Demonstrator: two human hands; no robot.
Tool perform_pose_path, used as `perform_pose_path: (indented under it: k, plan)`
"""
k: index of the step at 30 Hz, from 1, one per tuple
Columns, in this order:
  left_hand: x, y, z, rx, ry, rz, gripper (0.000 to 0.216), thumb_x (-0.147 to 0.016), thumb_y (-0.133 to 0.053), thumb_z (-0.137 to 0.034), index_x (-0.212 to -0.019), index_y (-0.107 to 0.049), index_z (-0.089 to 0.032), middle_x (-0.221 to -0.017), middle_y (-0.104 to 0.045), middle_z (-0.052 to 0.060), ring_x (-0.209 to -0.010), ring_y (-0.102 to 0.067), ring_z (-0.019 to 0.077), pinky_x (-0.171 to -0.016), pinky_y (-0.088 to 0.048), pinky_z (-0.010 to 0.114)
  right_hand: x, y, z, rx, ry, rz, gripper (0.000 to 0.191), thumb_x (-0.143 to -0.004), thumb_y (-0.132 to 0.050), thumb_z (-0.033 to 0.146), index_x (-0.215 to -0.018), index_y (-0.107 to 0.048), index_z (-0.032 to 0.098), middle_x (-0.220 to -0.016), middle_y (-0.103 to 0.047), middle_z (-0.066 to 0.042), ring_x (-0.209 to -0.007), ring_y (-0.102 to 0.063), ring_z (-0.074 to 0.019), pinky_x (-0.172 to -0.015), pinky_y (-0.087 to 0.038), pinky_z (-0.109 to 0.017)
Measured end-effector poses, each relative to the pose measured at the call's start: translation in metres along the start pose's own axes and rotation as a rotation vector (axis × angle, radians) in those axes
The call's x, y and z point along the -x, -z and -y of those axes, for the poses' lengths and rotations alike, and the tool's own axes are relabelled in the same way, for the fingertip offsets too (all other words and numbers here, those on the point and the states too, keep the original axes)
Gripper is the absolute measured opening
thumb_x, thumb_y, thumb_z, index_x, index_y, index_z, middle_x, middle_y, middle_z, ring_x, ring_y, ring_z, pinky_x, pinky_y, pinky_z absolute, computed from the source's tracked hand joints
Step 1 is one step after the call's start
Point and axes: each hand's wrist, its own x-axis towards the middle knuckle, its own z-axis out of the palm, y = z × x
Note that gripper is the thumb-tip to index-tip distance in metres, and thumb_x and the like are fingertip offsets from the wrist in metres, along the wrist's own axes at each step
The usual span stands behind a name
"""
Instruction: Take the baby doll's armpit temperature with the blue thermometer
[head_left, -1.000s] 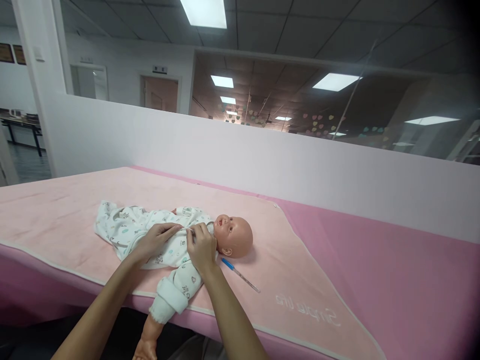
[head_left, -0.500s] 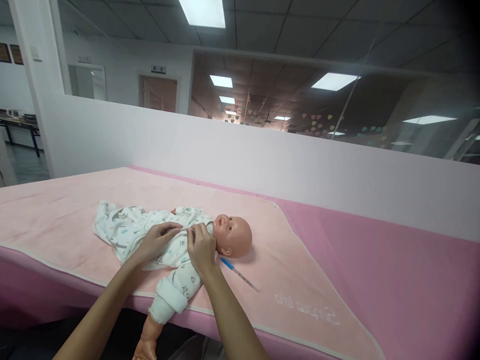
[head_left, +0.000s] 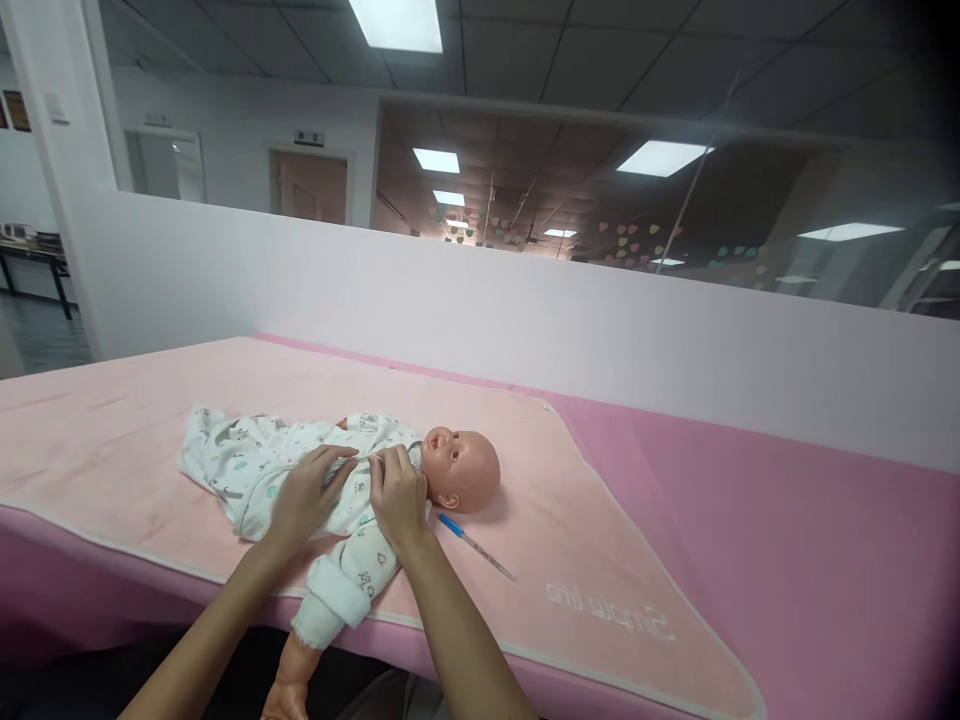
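A baby doll lies on its back on a pale pink blanket, head to the right. It wears a white printed romper. My left hand rests on the doll's chest, its fingers pinched on the romper's front edge. Close beside it, at the collar under the doll's chin, my right hand grips the same cloth. One sleeved doll arm hangs over the table's near edge. A thin thermometer with a blue end lies on the blanket just right of my right wrist.
The blanket covers a darker pink tabletop. A low white partition runs along the far side, with glass above it. The table's near edge is just in front of me.
The view has shifted slightly, so the doll sits a little further left. Both hands stay at the romper's front; my left hand has slid slightly lower on the chest.
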Motion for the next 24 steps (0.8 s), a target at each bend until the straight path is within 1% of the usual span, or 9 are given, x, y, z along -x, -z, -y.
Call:
perform_pose_path:
  k: [4, 6, 9, 11, 13, 16, 18, 21, 24]
  plan:
    - [0.003, 0.004, 0.001, -0.165, -0.050, 0.004, 0.026, -0.087, -0.044, -0.036, -0.100, -0.061, -0.021, -0.097, -0.066, 0.005, -0.091, -0.059, 0.0217, -0.082, -0.042, 0.033, 0.000, 0.000, 0.000, 0.029, 0.008, -0.009, 0.026, -0.095, -0.032, 0.033, -0.083, -0.052, 0.021, -0.081, -0.060, 0.000, -0.063, -0.053, -0.0117, -0.051, -0.032, -0.025]
    - [0.006, 0.010, 0.005, -0.255, -0.036, -0.016, 0.028, -0.085, -0.047, -0.037, -0.104, -0.060, -0.021, -0.094, -0.067, 0.005, -0.089, -0.060, 0.0226, -0.084, -0.040, 0.035, 0.000, 0.000, 0.000, 0.047, 0.012, -0.018, 0.026, -0.095, -0.032, 0.033, -0.084, -0.052, 0.021, -0.080, -0.059, 0.000, -0.062, -0.052, -0.0118, -0.051, -0.031, -0.025]
    - [0.010, 0.022, 0.014, -0.322, -0.004, -0.044, 0.035, -0.083, -0.050, -0.042, -0.112, -0.056, -0.022, -0.091, -0.068, 0.003, -0.088, -0.060, 0.0229, -0.086, -0.037, 0.038, 0.000, -0.001, 0.001, 0.054, 0.011, -0.028, 0.026, -0.095, -0.031, 0.033, -0.085, -0.052, 0.020, -0.079, -0.059, 0.000, -0.059, -0.051, -0.0118, -0.049, -0.030, -0.025]
    - [0.011, 0.031, 0.023, -0.325, 0.016, -0.042, 0.039, -0.082, -0.051, -0.046, -0.113, -0.056, -0.023, -0.091, -0.068, 0.002, -0.089, -0.060, 0.0232, -0.087, -0.037, 0.038, 0.000, -0.001, 0.001, 0.046, 0.008, -0.031, 0.027, -0.095, -0.031, 0.033, -0.085, -0.052, 0.020, -0.080, -0.059, 0.000, -0.059, -0.051, -0.0116, -0.049, -0.029, -0.025]
    - [0.011, 0.038, 0.032, -0.275, 0.051, -0.030, 0.041, -0.080, -0.052, -0.051, -0.109, -0.058, -0.023, -0.091, -0.068, 0.003, -0.090, -0.059, 0.0231, -0.084, -0.039, 0.035, 0.000, -0.001, 0.001, 0.035, 0.006, -0.029, 0.027, -0.095, -0.031, 0.033, -0.085, -0.052, 0.020, -0.080, -0.060, 0.000, -0.059, -0.051, -0.0113, -0.050, -0.029, -0.025]
    - [0.010, 0.041, 0.041, -0.180, 0.083, 0.006, 0.040, -0.079, -0.052, -0.055, -0.102, -0.062, -0.022, -0.095, -0.067, 0.003, -0.092, -0.058, 0.0226, -0.080, -0.042, 0.032, -0.001, -0.001, 0.001, 0.028, 0.002, -0.017, 0.027, -0.095, -0.031, 0.033, -0.085, -0.052, 0.020, -0.081, -0.060, 0.000, -0.059, -0.051, -0.0112, -0.050, -0.029, -0.025]
    - [0.010, 0.039, 0.043, -0.172, 0.070, 0.024, 0.038, -0.081, -0.050, -0.055, -0.097, -0.064, -0.022, -0.099, -0.067, 0.004, -0.095, -0.057, 0.0229, -0.082, -0.041, 0.032, -0.002, -0.001, 0.000, 0.029, -0.003, -0.009, 0.027, -0.095, -0.031, 0.033, -0.085, -0.052, 0.020, -0.082, -0.060, 0.000, -0.060, -0.051, -0.0112, -0.050, -0.029, -0.025]
    - [0.011, 0.037, 0.041, -0.201, 0.051, 0.026, 0.039, -0.083, -0.046, -0.054, -0.095, -0.065, -0.022, -0.101, -0.066, 0.004, -0.096, -0.057, 0.0239, -0.084, -0.040, 0.035, -0.002, -0.001, 0.000, 0.034, -0.007, 0.002, 0.027, -0.095, -0.031, 0.033, -0.086, -0.052, 0.020, -0.082, -0.060, 0.000, -0.061, -0.052, -0.0111, -0.050, -0.030, -0.025]
    - [0.014, 0.037, 0.039, -0.192, 0.083, 0.000, 0.041, -0.081, -0.048, -0.057, -0.092, -0.066, -0.022, -0.099, -0.066, 0.005, -0.097, -0.057, 0.0247, -0.085, -0.041, 0.035, -0.002, 0.000, 0.000, 0.044, -0.003, 0.012, 0.027, -0.096, -0.030, 0.032, -0.088, -0.053, 0.020, -0.082, -0.060, -0.001, -0.062, -0.053, -0.0108, -0.050, -0.031, -0.024]
